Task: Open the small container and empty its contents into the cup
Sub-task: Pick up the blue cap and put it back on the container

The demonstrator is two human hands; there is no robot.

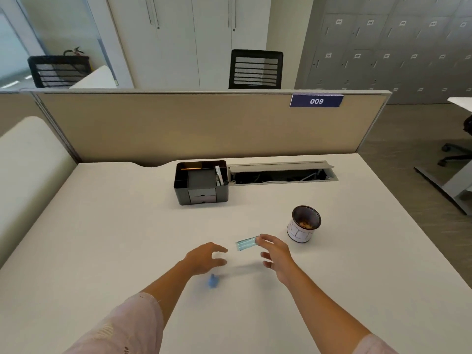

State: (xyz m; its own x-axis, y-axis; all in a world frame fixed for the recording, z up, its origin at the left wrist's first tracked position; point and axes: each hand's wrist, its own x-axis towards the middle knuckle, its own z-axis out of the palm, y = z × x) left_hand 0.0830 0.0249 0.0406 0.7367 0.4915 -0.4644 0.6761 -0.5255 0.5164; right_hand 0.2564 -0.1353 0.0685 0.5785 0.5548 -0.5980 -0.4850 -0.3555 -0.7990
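Note:
A small clear blue container is held sideways above the desk by the fingertips of my right hand, its open end toward the left. Its blue cap lies blurred on the white desk, just below my left hand, which hovers with fingers spread and holds nothing. The cup, white outside and dark inside, stands upright to the right of my right hand, with some light brown pieces at its bottom.
A black desk organiser with small drawers stands at the back centre. Beside it an open cable tray is cut into the desk. A beige partition closes off the far edge.

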